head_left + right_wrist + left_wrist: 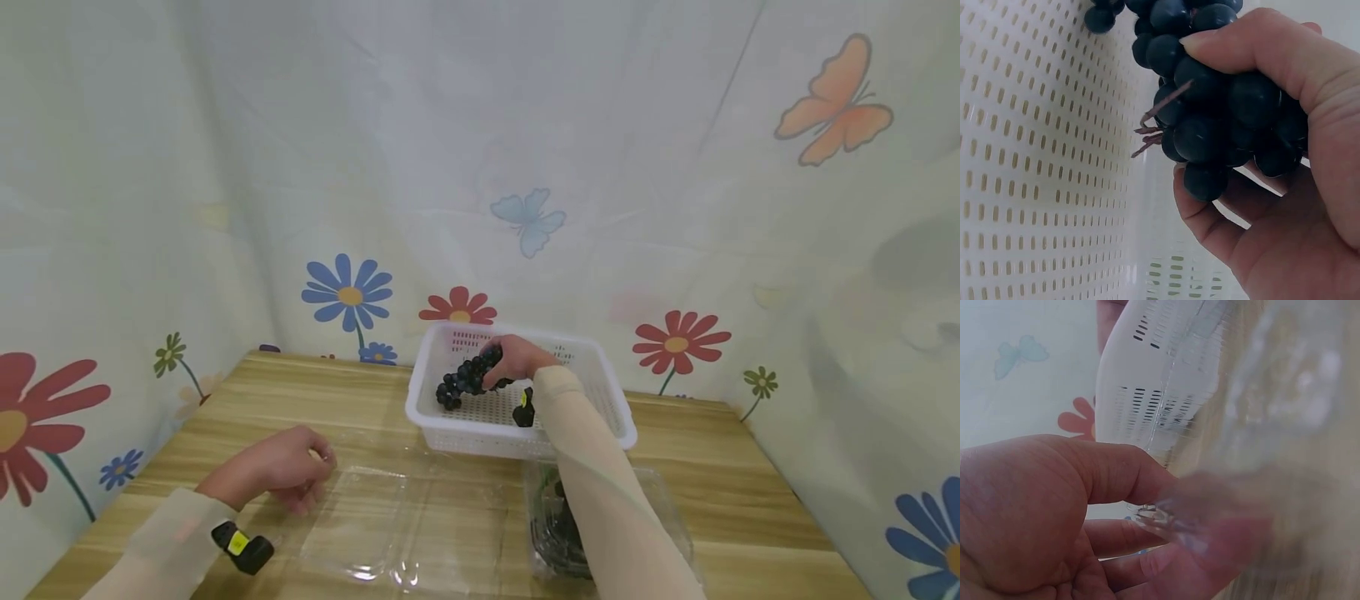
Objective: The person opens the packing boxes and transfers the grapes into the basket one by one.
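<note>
A bunch of dark grapes (468, 377) is in my right hand (517, 358), inside the white perforated basket (480, 442). In the right wrist view, my thumb and fingers curl round the grapes (1200, 134), and a bare brown stem pokes out. The tail of the bunch hangs toward the basket's left side. My left hand (296, 467) is at the left edge of a clear plastic clamshell box (442, 517) lying spread on the table. Seen from the left wrist, its thumb and fingers pinch the box's thin clear edge (1169, 522).
A second clear box holding dark grapes (555, 525) stands at the front right, partly hidden under my right forearm. The wooden table (735, 500) ends at a flower-printed curtain (600, 167) behind the basket.
</note>
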### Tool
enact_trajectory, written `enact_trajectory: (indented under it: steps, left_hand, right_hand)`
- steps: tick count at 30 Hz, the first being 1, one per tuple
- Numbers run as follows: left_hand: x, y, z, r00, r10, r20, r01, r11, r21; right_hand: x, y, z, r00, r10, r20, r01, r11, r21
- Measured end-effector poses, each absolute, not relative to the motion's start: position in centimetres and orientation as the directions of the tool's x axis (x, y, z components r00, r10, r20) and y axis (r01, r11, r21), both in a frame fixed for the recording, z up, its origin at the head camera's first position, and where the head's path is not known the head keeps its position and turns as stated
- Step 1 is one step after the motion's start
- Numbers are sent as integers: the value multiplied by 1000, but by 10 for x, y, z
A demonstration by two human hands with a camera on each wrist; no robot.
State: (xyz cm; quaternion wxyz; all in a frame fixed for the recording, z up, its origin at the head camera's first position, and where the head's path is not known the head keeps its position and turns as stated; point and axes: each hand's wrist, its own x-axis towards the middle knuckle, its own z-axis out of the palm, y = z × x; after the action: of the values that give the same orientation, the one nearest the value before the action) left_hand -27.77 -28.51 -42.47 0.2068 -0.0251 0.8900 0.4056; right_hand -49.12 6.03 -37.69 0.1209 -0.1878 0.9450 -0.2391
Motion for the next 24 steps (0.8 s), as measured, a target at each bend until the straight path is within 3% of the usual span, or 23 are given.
enact_trajectory:
  steps: [11, 17, 24]
  left_hand:
    - [-279, -286, -428, -913, 119, -389, -209, 683, 699]
    - [-280, -286, -427, -910, 123, -396, -213, 681, 700]
    - [-279, -285, -428, -914, 122, -387, -212, 671, 711]
  right_hand:
    - [-492, 60, -386, -901, -370, -225, -257, 875, -410]
    - [-494, 66, -392, -889, -338, -309, -172, 872, -459]
    - [-495, 66, -395, -884, -342, -318, -172, 871, -459]
